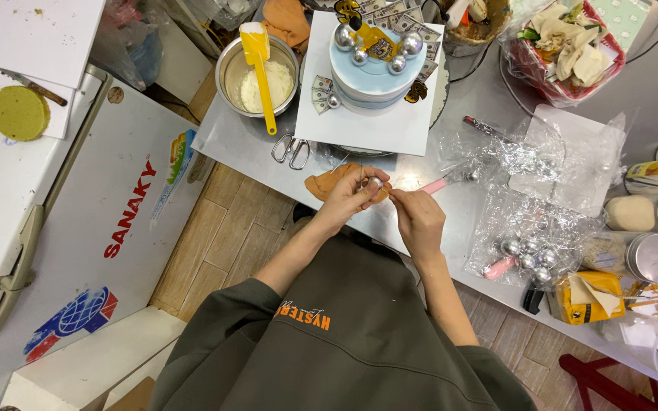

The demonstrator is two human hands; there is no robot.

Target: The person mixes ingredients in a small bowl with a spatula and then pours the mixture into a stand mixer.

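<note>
Pinching a silver ball (375, 183) at frame centre, left hand (349, 194) steadies it while right hand (418, 217) fingers seemingly nip a thin stick, below the cake (373, 72).

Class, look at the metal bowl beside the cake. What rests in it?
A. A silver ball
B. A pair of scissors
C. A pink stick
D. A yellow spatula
D: a yellow spatula stands in the bowl of white cream, its handle leaning out over the rim toward the scissors on the table.
</note>
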